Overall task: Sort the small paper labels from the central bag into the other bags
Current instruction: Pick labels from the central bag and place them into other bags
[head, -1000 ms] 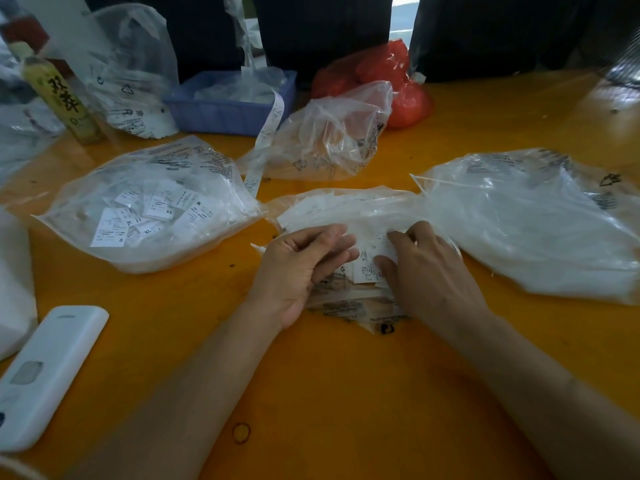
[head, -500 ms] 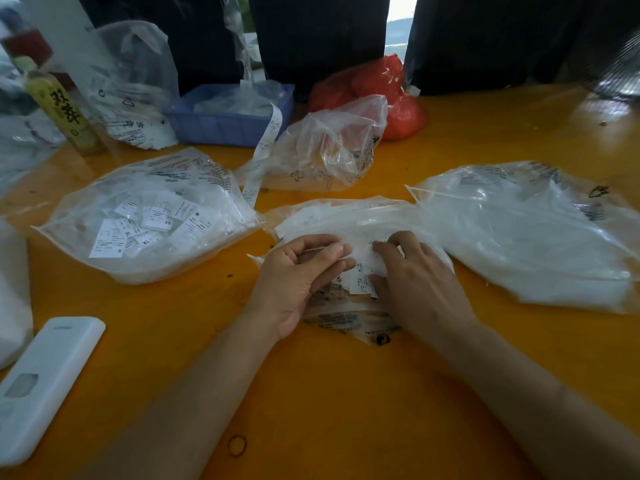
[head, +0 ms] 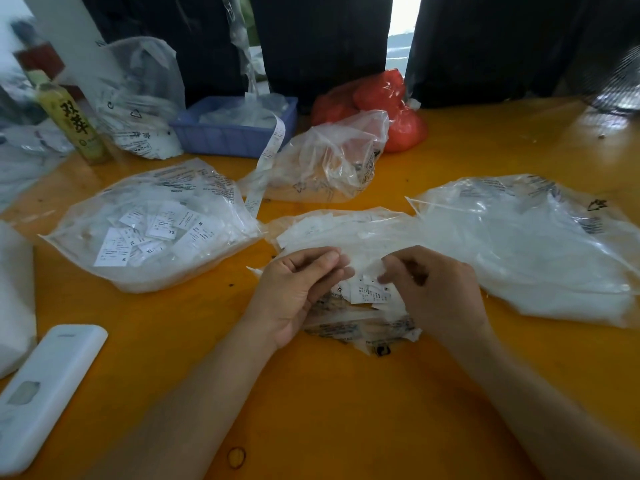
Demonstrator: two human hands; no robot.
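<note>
Both hands work over the central bag (head: 346, 230), a flattened clear plastic bag lying mid-table, a little toward the near edge of the orange table (head: 346, 410). The left hand (head: 294, 292) sits palm-up on the bag's left end, its fingers curled inward with the tips blurred; whether they pinch anything I cannot tell. The right hand (head: 436, 292) lies knuckles-up on the bag's right end, its fingertips pressed together on a small white paper label (head: 372, 271) lifted just between the two hands. More loose labels (head: 369, 294), printed with size letters, lie on the bag right under that pinch, touching the right hand's fingers.

To the left, a bulging clear bag of sorted labels (head: 152, 226) rests near the left edge. A large clear bag (head: 526, 244) spreads toward the right edge, just beside the right hand. Behind the central bag stands a crumpled, half-open bag (head: 329, 161). Along the far edge sit a blue plastic tray (head: 232, 133), a red plastic bag (head: 388, 105) and a yellow-labelled bottle (head: 74, 123). A white remote-like device (head: 45, 393) lies at the near left corner.
</note>
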